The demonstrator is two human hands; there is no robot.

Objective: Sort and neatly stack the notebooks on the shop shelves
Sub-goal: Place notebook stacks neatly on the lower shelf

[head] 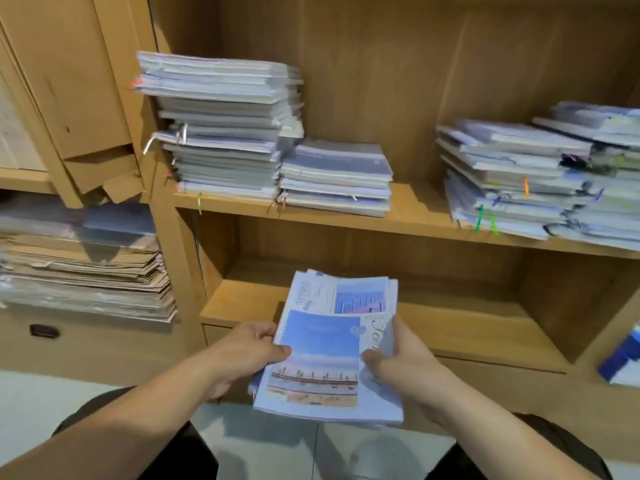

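I hold a small pile of notebooks [329, 355] in front of the lower shelf [450, 327]; the top one has a blue sky-and-pier cover. My left hand [249, 351] grips the pile's left edge, thumb on the cover. My right hand [398, 365] grips the right edge, thumb on top and fingers lifting a cover's corner. On the upper shelf board [412, 216] stand a tall notebook stack [225, 126] at the left, a short stack [336, 178] beside it, and slanted stacks [519, 178] at the right.
A neighbouring unit on the left holds flattened cardboard and wrapped paper [83, 268], with cardboard boxes [93, 98] above. Blue-edged books [623, 358] lie at the far right. White floor tiles [41, 403] run below the shelves.
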